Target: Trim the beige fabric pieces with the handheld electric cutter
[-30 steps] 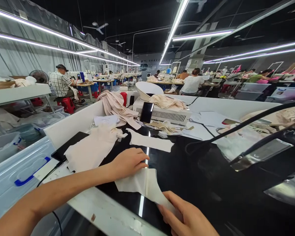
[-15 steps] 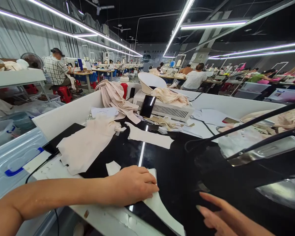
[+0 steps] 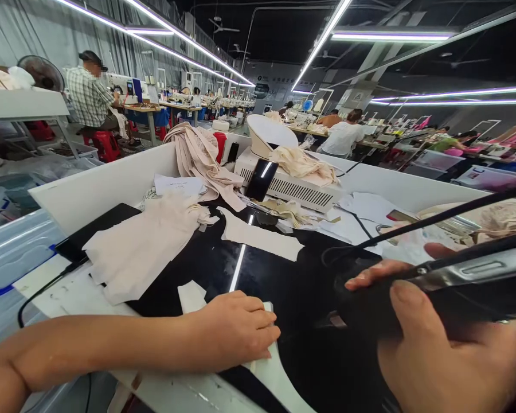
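Note:
My left hand (image 3: 241, 330) lies palm down, fingers bent together, pressing a pale curved fabric piece (image 3: 279, 381) and a light flat block under it against the black tabletop (image 3: 301, 298). A small white scrap (image 3: 191, 295) pokes out beside that wrist. At right, my smeared right hand (image 3: 438, 338) is closed about the end of a dark bar with a slotted metal plate (image 3: 477, 269). Its thumb is on the near side, its fingers beyond. Ahead lies a cut fabric piece (image 3: 260, 235). Stacked pale panels (image 3: 141, 246) lie to the left.
A phone (image 3: 261, 179) leans on a vented white box (image 3: 301, 189). Beige fabric (image 3: 202, 158) hangs over the low white partition (image 3: 98, 183). A dark cable (image 3: 361, 223) crosses at right. Several people sit at sewing machines beyond, one in a checked shirt (image 3: 86, 94).
My right hand has moved up and right from above the tabletop to the dark bar. The left hand stays on the fabric piece. The view has shifted slightly.

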A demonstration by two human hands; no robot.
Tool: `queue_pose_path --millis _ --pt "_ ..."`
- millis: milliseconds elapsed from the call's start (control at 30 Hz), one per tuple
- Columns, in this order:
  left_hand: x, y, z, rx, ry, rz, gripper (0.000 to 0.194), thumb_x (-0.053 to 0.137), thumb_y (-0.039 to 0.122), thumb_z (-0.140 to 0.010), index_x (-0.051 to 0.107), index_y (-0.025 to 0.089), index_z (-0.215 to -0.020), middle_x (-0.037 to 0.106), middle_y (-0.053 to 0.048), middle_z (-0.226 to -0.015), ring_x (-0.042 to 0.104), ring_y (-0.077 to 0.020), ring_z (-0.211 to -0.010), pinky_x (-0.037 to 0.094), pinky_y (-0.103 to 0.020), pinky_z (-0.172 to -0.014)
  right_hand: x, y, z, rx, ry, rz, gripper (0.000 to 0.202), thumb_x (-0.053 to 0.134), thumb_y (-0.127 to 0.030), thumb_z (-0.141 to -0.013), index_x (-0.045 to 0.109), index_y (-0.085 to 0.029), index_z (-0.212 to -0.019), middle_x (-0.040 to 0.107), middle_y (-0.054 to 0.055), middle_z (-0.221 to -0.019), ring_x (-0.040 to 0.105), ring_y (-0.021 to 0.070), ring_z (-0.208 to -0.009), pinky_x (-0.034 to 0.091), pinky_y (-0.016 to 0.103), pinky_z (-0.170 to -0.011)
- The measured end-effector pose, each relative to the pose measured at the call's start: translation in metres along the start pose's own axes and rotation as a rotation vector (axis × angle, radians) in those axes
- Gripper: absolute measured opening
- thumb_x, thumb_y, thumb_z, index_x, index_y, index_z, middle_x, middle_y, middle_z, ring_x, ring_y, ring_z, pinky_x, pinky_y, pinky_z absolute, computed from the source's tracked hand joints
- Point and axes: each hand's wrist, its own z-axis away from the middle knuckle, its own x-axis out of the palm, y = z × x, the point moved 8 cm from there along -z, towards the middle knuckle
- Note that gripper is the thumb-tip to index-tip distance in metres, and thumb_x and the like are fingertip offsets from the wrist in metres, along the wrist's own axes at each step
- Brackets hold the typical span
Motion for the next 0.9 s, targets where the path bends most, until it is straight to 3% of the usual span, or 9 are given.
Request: queue_pose_path --millis 133,333,533,900 --pt "0.002 0.004 0.001 -0.007 0.018 -0.017 0.025 0.089 0.042 -0.128 0.089 0.017 -0.131 0.093 -0.014 -0.141 0.087 -0.0256 -0.122 0.064 -0.034 -0.094 0.031 -0.009 -0.001 -0.055 0.031 -0.035 0.067 0.119 -0.053 -0.078 0.078 -0.039 -0.131 0.078 -0.007 -0.091 0.075 0.0266 -0.074 0.07 0.048 -0.079" --pt "-0.001 0.008 0.003 -0.019 0.082 -0.034 0.027 0.081 0.04 -0.132 0.09 0.014 -0.133 0.094 -0.012 -0.138 0.087 -0.024 -0.12 0.064 -0.035 -0.094 0.051 0.011 0.001 -0.089 0.027 -0.148 0.045 0.106 -0.052 -0.097 0.075 -0.034 -0.124 0.077 -0.005 -0.093 0.076 0.0236 -0.075 0.07 0.041 -0.069" --pt "-0.002 0.011 0.003 -0.026 0.072 -0.028 0.027 0.079 0.038 -0.133 0.091 0.014 -0.132 0.093 -0.013 -0.139 0.086 -0.0233 -0.117 0.063 -0.034 -0.087 0.061 0.022 0.002 -0.057 0.015 -0.227 0.046 0.105 -0.049 -0.094 0.078 -0.033 -0.127 0.074 -0.007 -0.086 0.072 0.0218 -0.068 0.065 0.037 -0.062" --pt "-0.004 0.011 0.003 -0.049 0.069 -0.024 0.025 0.083 0.04 -0.131 0.092 0.017 -0.134 0.093 -0.012 -0.141 0.085 -0.0229 -0.125 0.065 -0.032 -0.09 0.062 0.011 0.004 -0.058 0.005 -0.216 0.044 0.099 -0.053 -0.094 0.075 -0.033 -0.126 0.067 -0.009 -0.084 0.067 0.0208 -0.063 0.063 0.036 -0.058"
